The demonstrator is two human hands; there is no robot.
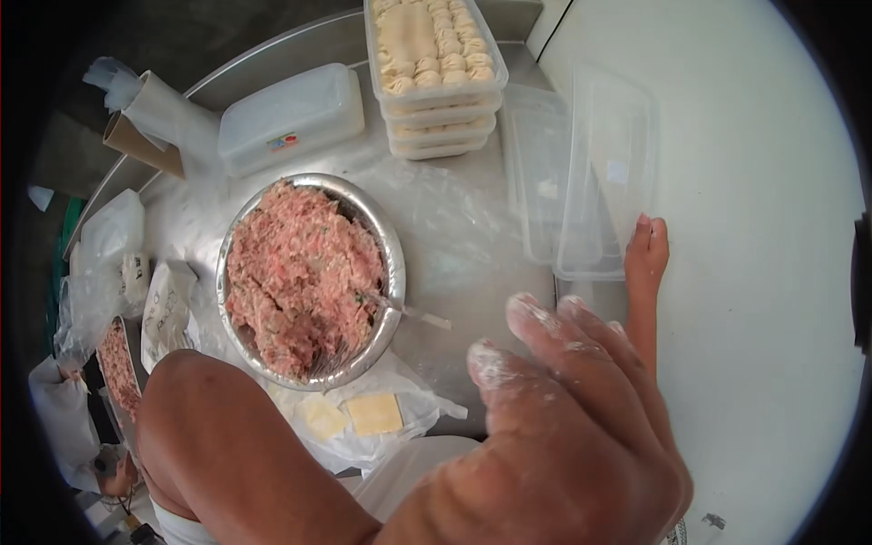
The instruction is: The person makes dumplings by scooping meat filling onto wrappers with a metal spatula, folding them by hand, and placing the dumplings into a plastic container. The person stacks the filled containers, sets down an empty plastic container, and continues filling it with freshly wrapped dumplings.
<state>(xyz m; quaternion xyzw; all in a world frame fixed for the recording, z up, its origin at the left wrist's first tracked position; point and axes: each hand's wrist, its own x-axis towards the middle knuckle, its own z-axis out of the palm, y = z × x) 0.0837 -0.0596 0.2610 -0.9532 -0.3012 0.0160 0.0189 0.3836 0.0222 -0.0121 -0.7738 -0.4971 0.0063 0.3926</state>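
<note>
Close to the camera, my left hand (563, 427) is raised with floury fingers bent and apart, nothing visible in it. Farther off, my right hand (647, 250) has its fingers curled together at the right edge of a clear plastic container (613, 182); anything inside its grasp is hidden. A steel bowl (398, 263) full of pinkish minced filling (300, 272) stands on the metal table (454, 336), a thin utensil (422, 316) sticking out over its rim. Yellowish square wrappers (374, 413) lie on white plastic below the bowl.
Stacked containers of dumplings (445, 54) stand at the back, beside a closed translucent box (291, 118). Cardboard rolls (145, 141) and plastic bags are at the left. Another person's hand (118, 477) shows at the lower left near a tray of filling (118, 368). A pale wall (763, 227) borders the right.
</note>
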